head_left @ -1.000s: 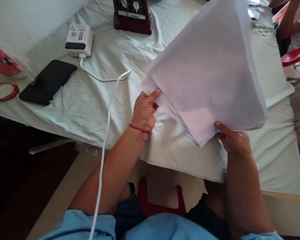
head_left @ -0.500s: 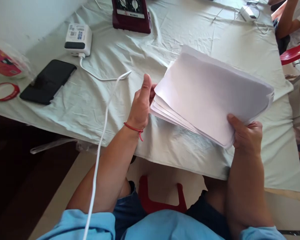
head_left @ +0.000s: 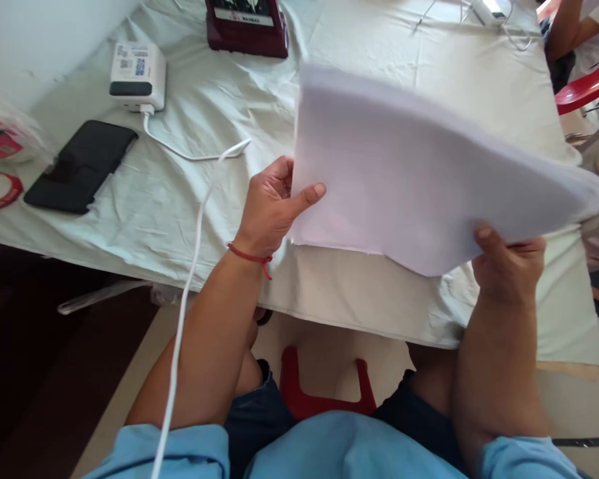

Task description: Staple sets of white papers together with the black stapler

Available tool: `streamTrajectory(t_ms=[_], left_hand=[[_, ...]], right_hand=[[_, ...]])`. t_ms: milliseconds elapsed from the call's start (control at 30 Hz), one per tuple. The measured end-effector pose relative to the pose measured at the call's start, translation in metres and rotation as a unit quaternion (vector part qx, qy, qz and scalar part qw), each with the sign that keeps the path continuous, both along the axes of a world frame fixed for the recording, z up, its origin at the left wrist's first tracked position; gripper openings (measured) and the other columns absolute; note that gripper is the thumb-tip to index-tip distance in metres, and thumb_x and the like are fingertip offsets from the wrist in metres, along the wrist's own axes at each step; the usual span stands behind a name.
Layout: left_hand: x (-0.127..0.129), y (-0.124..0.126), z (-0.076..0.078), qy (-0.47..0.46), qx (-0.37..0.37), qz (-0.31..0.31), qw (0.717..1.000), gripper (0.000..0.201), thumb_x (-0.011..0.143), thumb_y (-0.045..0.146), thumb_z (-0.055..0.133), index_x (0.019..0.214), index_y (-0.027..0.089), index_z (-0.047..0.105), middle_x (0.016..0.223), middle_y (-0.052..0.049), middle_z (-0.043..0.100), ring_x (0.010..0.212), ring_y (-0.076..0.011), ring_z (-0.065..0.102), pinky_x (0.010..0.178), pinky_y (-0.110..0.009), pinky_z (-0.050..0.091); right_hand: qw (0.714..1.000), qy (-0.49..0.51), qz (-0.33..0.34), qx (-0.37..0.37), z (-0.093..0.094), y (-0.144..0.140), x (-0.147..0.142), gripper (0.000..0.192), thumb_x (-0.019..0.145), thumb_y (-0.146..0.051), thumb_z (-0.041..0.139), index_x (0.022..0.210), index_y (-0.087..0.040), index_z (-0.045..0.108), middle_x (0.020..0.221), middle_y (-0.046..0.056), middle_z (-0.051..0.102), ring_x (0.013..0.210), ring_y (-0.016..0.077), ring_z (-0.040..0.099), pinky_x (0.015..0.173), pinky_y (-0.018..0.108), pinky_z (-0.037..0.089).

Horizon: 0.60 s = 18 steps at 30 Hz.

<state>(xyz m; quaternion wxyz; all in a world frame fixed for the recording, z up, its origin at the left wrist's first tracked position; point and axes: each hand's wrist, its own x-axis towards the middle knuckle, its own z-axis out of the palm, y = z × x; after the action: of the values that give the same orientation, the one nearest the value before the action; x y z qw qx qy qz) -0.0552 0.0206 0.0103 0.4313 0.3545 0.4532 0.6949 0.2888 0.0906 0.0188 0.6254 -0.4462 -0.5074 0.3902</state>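
Observation:
A stack of white paper sheets (head_left: pixel 384 166) is held up over the cloth-covered table, bending and rising toward the right. My left hand (head_left: pixel 279 199) grips its left edge, thumb on top and fingers underneath. On the near right side my right hand (head_left: pixel 512 259) clasps the stack, thumb on the upper face; its other fingers are partly hidden below. The right end of the sheets is blurred. A red string bracelet (head_left: pixel 250 255) circles my left wrist.
A white cable (head_left: pixel 192 266) runs from a white box (head_left: pixel 138 74) across the table past my left forearm. A black phone (head_left: pixel 81 165), a red ring band (head_left: pixel 0 191) and a dark red device (head_left: pixel 248 30) lie around. A person's arm (head_left: pixel 574 36) shows beyond the right edge.
My left thumb has come down onto the sheets, and the left hand now grips them. The stack's layered left edges look evened up. My right hand has shifted right, and the paper bends more.

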Motion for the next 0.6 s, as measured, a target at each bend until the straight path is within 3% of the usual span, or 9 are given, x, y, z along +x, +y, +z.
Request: streamTrajectory(t_ms=[67,167,300,400,500,600], left_hand=[[-0.001,0.0,-0.003,0.034,0.002,-0.035,0.999,0.049,0.07,0.046,0.104,0.106,0.022,0.081,0.111,-0.006,0.085,0.122,-0.0362,0.078,0.102,-0.05,0.068],[-0.002,0.0,-0.008,0.067,-0.002,-0.057,0.996,0.043,0.073,0.045,0.102,0.103,0.023,0.082,0.109,-0.005,0.085,0.112,-0.0335,0.08,0.097,-0.051,0.07],[-0.003,0.0,-0.007,0.102,0.018,-0.036,0.994,0.038,0.077,0.044,0.098,0.104,0.024,0.081,0.109,-0.003,0.083,0.115,-0.032,0.078,0.102,-0.052,0.068],[-0.006,-0.002,-0.003,0.141,0.015,-0.038,0.989,0.036,0.078,0.04,0.095,0.106,0.023,0.081,0.109,-0.004,0.082,0.115,-0.0305,0.077,0.098,-0.047,0.067],[-0.009,-0.005,0.004,0.188,-0.038,-0.119,0.974,0.029,0.078,0.035,0.093,0.102,0.021,0.084,0.104,-0.006,0.083,0.1,-0.0267,0.077,0.087,-0.039,0.065],[-0.01,-0.008,0.011,0.2,-0.076,-0.198,0.957,0.019,0.078,0.035,0.09,0.088,0.02,0.084,0.089,-0.005,0.081,0.085,-0.0218,0.073,0.077,-0.033,0.06]], right_hand=[[0.997,-0.035,0.042,-0.048,0.0,-0.004,0.007,0.032,0.055,-0.027,0.103,0.068,-0.019,0.075,0.083,0.002,0.078,0.084,0.0175,0.072,0.09,0.036,0.065],[0.99,-0.069,0.082,-0.094,-0.001,-0.007,0.008,0.038,0.052,-0.022,0.105,0.08,-0.021,0.079,0.096,0.003,0.081,0.098,0.0208,0.074,0.096,0.038,0.064],[0.994,-0.061,0.028,-0.083,-0.003,-0.008,-0.001,0.047,0.056,-0.023,0.104,0.095,-0.02,0.079,0.115,0.005,0.08,0.121,0.0257,0.072,0.118,0.049,0.056],[0.998,-0.034,0.02,-0.058,-0.001,-0.007,-0.001,0.051,0.054,-0.024,0.104,0.098,-0.02,0.078,0.118,0.006,0.08,0.125,0.027,0.071,0.122,0.052,0.053],[0.991,-0.061,0.052,-0.104,0.001,-0.009,0.007,0.053,0.05,-0.029,0.104,0.095,-0.02,0.077,0.114,0.007,0.081,0.121,0.0286,0.072,0.12,0.054,0.055],[0.976,-0.135,-0.016,-0.172,0.002,-0.013,0.013,0.054,0.046,-0.033,0.107,0.087,-0.019,0.076,0.104,0.008,0.081,0.113,0.03,0.073,0.116,0.056,0.057]])
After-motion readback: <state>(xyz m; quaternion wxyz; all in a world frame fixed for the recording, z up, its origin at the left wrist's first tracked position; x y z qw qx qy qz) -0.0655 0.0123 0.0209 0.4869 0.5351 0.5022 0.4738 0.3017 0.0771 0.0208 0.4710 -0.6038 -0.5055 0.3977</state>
